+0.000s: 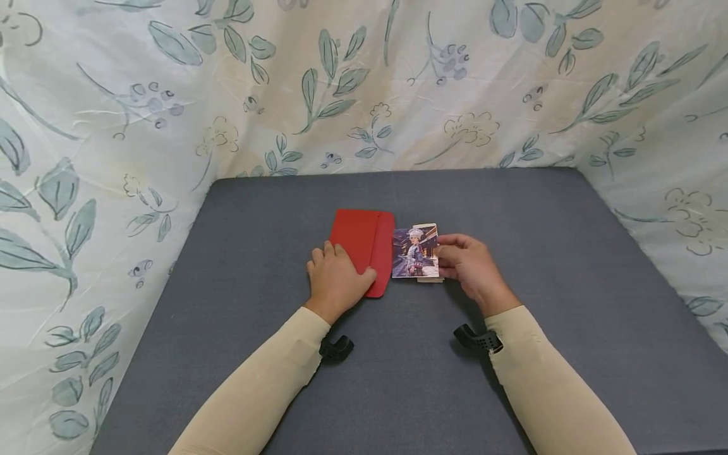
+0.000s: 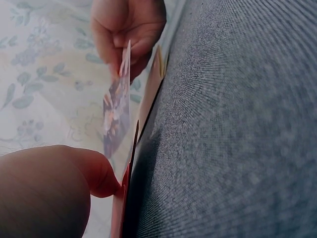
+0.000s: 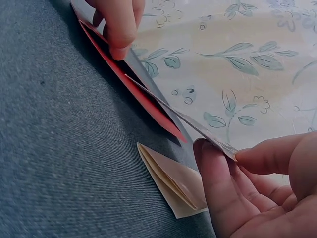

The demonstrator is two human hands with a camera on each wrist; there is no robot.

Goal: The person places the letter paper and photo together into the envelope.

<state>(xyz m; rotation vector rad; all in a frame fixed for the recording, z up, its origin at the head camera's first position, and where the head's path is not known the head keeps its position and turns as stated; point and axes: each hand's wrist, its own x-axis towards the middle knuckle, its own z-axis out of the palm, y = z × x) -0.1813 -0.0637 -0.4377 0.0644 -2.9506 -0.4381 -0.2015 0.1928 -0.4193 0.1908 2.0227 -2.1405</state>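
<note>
A red envelope lies flat, its flap side towards the right. My left hand rests on its lower part with the fingers spread; in the left wrist view the thumb presses near the envelope's edge. Between thumb and fingers, my right hand pinches a picture card printed with a figure in a white hat. The card is raised and tilted, its far edge close over the envelope's mouth in the right wrist view. Beneath the card lies a folded cream paper, mostly hidden in the head view.
A dark grey cloth-covered table carries everything. Behind it and along both sides hangs a white curtain with a leaf and flower print. Each wrist wears a black strap mount.
</note>
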